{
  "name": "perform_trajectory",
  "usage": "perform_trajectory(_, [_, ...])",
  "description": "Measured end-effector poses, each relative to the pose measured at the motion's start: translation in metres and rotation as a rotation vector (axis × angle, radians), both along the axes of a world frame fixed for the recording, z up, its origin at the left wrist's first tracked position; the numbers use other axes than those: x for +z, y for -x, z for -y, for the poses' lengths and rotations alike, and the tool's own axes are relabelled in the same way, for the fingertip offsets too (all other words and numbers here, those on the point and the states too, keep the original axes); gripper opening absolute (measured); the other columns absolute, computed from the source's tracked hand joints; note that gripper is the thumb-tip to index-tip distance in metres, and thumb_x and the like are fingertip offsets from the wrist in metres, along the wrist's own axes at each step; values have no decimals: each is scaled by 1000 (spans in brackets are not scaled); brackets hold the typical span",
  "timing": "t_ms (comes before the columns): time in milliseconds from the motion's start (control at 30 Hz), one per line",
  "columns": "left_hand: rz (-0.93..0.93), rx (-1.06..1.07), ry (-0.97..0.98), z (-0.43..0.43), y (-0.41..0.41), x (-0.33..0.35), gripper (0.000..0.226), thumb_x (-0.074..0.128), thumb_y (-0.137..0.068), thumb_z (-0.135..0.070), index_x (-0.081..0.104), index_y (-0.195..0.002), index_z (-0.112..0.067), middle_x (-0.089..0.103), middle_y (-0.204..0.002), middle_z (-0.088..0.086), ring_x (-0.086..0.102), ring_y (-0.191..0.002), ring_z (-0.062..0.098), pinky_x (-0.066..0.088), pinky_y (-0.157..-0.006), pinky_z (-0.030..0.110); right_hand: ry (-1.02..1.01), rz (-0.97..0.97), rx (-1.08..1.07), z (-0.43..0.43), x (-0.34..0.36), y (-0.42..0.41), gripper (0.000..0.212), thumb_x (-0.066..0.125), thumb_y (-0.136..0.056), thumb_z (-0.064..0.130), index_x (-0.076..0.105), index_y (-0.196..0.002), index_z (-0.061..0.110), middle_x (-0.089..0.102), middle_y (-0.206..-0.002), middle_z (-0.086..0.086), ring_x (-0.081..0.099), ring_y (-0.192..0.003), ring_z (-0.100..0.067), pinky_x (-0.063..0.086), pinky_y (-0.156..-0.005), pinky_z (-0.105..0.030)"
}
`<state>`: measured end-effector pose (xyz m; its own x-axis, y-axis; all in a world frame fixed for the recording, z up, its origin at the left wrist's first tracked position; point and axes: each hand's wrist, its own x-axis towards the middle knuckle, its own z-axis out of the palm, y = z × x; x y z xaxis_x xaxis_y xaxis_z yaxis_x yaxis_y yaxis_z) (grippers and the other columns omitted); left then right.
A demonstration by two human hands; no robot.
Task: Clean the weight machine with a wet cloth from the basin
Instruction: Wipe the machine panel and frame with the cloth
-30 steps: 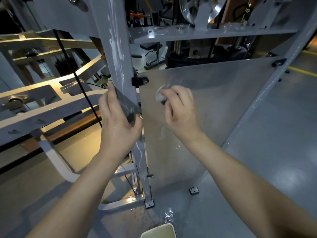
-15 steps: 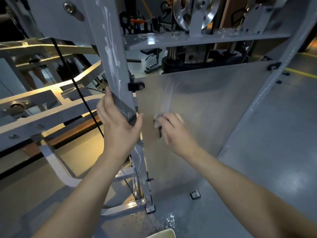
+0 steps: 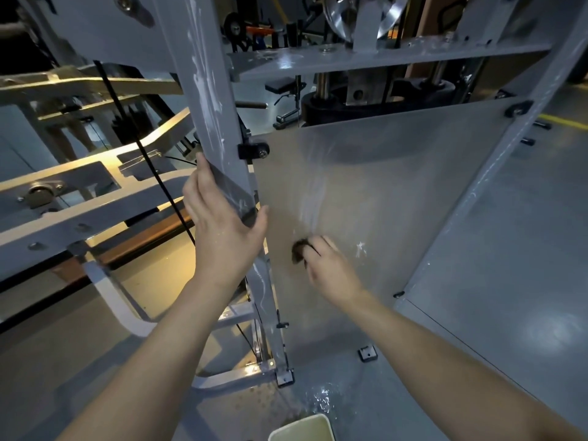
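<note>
place: gym | cues: weight machine [image 3: 206,90], bench [image 3: 284,83], pulley [image 3: 334,17]

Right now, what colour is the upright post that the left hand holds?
The upright post is grey with whitish streaks; the head view shows it.

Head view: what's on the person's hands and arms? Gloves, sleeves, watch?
Nothing worn that shows. The left hand and right hand are bare: no gloves, no rings visible. The left forearm and right forearm are bare down to the frame's edge: no sleeves, watch or wristband.

Bare forearms [image 3: 159,361], left hand [image 3: 222,240], right hand [image 3: 331,272]
</note>
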<state>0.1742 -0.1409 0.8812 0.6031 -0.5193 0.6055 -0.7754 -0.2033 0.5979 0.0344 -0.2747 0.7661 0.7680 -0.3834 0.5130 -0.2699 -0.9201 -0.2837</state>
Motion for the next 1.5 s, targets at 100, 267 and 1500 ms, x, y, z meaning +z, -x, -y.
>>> perform_trajectory(100, [16, -10, -12, -5, 0, -6, 116, 81, -86, -29, -4, -162, -11, 16, -154, 16, 26, -146, 30, 36, -118, 52, -16, 91, 29, 1, 21, 2, 21, 62, -83, -7, 70, -96, 6, 62, -98, -11, 56, -91, -31, 54, -80, -39])
perform_trajectory(267, [-99, -11, -30, -6, 1, -25, 116, 84, -83, -30, 1, -162, -12, 18, -153, 12, 28, -145, 23, 35, -119, 35, 32, 400, -83, 6, 50, -5, 26, 55, -94, 0, 73, -112, 0, 65, -108, -14, 56, -98, -27, 46, -95, -28])
perform_trajectory(1500, [-1216, -495, -305, 13, 131, -99, 14, 65, -88, -11, 60, -77, -16, 54, -76, 10, 48, -70, 20, 41, -61, 27, -1514, 530, -172, -18, -7, 158, 21, 61, -98, -2, 60, -110, 16, 63, -97, -4, 61, -82, -19, 53, -74, -33])
